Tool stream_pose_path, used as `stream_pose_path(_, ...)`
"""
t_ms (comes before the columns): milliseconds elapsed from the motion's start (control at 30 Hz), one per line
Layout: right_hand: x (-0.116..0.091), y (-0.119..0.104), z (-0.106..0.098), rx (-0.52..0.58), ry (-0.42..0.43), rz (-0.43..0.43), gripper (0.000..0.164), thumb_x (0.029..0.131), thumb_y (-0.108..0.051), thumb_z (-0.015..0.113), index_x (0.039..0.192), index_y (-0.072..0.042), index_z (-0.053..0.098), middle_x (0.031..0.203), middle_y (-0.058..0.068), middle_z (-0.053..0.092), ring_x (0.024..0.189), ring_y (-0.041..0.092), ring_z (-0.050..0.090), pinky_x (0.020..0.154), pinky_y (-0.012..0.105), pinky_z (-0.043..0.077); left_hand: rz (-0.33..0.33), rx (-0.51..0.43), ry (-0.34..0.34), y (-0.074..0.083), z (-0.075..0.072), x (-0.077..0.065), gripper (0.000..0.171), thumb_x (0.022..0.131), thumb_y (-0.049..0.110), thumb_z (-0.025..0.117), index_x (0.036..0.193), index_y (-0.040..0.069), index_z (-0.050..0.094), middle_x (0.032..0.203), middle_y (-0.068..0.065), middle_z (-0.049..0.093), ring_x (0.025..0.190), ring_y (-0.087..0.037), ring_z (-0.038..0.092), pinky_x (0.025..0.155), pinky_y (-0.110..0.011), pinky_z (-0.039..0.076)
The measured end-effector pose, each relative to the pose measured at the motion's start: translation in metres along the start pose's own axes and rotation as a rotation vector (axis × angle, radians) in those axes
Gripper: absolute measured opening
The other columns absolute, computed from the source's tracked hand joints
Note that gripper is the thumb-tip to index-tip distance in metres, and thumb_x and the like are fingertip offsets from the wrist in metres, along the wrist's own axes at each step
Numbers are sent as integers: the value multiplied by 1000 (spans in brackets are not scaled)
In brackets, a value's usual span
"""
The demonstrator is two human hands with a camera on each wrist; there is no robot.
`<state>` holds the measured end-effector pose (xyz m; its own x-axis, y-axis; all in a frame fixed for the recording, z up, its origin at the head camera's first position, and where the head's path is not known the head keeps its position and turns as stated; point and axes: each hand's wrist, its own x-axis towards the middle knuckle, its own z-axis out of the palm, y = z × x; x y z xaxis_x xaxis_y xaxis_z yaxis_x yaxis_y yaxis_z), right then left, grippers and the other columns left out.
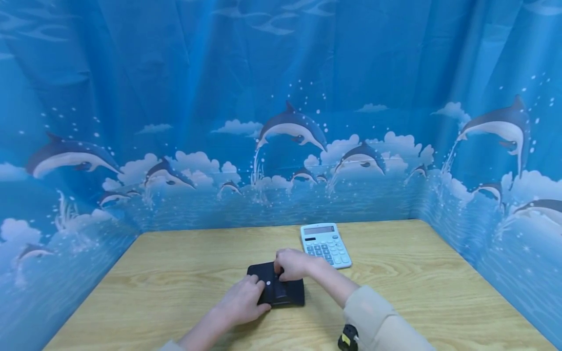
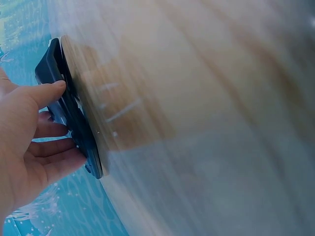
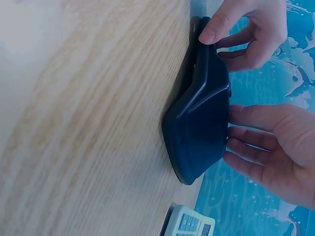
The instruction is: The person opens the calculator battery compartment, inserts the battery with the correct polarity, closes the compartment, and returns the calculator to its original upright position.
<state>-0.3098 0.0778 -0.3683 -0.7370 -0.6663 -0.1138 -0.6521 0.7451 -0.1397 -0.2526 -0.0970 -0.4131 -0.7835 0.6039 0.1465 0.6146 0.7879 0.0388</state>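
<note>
A black case [image 1: 290,295] with a flap and a small round snap lies on the wooden table. Around its left end my left hand [image 1: 241,300] grips it, thumb along the near edge and fingers over the top. From the far side, my right hand [image 1: 295,264] bends its fingers and thumb in at the middle of the flap, pinching there. In the right wrist view the case [image 3: 202,128] shows a slanting, raised profile, with the right hand's fingertips [image 3: 234,142] against its upper face. The left wrist view shows the left thumb [image 2: 56,89] pressed on the case's edge.
Just behind the right hand, a light blue calculator [image 1: 327,243] lies on the table [image 1: 175,273]. A small black object with a yellow patch [image 1: 348,338] is beside the right sleeve [image 1: 382,317]. Blue dolphin-print curtains [image 1: 197,122] enclose the table's back and sides.
</note>
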Motion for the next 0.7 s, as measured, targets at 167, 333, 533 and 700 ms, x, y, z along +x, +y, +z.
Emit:
stream_pose_path(167, -2, 2, 1, 29, -4, 5, 13, 82, -15, 70, 95, -13, 71, 90, -6, 55, 81, 5, 54, 73, 21, 46, -1, -14, -6, 0, 0, 0, 35, 78, 38, 71, 87, 6, 60, 77, 0, 47, 70, -11, 45, 62, -29, 44)
stream_pose_path(333, -5, 3, 0, 60, 7, 21, 15, 82, -16, 70, 97, -12, 70, 91, -6, 55, 81, 6, 53, 73, 22, 47, 7, -16, -6, -1, 0, 0, 35, 79, 38, 71, 88, 6, 60, 77, 0, 47, 70, -11, 45, 63, -29, 44)
stream_pose_path(533, -9, 6, 0, 64, 35, 43, 14, 80, -18, 72, 92, -12, 71, 88, -5, 55, 77, 7, 53, 70, 22, 47, -3, -12, -1, 0, -1, -1, 36, 78, 38, 71, 88, 6, 61, 78, -1, 48, 70, -11, 45, 63, -29, 45)
stream_pose_path(700, -9, 8, 1, 66, 32, 47, 14, 80, -19, 72, 92, -11, 71, 88, -5, 56, 78, 7, 53, 70, 22, 47, -8, -14, -12, 1, -3, 0, 36, 78, 38, 71, 88, 6, 61, 77, 0, 47, 70, -11, 45, 63, -29, 45)
